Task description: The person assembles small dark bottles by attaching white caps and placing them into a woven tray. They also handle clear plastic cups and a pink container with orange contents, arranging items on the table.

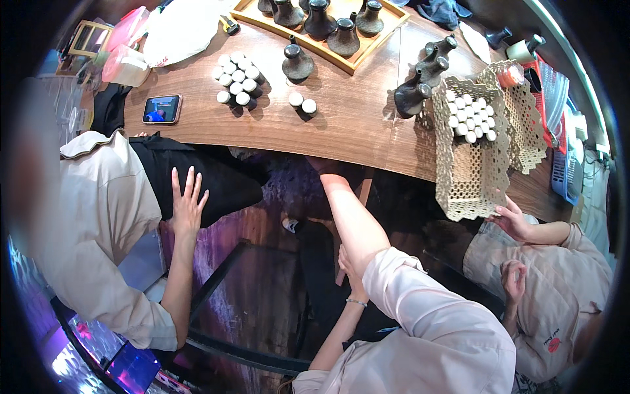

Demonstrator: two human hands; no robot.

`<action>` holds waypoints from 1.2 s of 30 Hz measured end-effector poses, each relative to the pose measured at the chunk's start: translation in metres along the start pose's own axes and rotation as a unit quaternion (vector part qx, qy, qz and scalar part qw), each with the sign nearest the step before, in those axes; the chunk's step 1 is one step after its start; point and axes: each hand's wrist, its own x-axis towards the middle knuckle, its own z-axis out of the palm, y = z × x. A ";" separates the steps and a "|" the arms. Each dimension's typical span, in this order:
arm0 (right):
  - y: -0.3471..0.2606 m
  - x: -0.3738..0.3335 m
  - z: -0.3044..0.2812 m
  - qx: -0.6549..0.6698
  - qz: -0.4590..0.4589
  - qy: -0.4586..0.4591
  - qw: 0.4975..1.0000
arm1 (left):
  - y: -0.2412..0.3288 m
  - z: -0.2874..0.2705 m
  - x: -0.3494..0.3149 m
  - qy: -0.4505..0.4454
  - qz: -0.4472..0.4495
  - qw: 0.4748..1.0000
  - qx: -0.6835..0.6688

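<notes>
My right arm reaches forward to the near edge of the wooden table (367, 125). Shadow under that edge swallows my right hand (323, 165), so its fingers do not show. My left hand (351, 264), with a beaded bracelet (356, 302) at the wrist, is beside my right forearm near the elbow. That forearm covers most of its fingers. Nothing held can be made out in either hand. Nearest on the tabletop are two white-capped small bottles (308, 106), a dark long-necked pot (297, 62) and a cluster of several white-capped bottles (241, 80).
Left, a co-worker's hand (188, 202) lies spread on a dark-clothed thigh. Right, another person's hand (512, 220) touches a perforated gold basket (469, 197) containing white-capped bottles. A wooden tray (354, 64) holds dark pots; more dark pots (413, 92) stand right. A phone (162, 109) lies left.
</notes>
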 end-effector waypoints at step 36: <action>-0.131 -0.374 0.083 -0.584 0.181 -0.161 0.775 | -0.061 -0.156 0.215 -0.057 0.269 0.885 0.375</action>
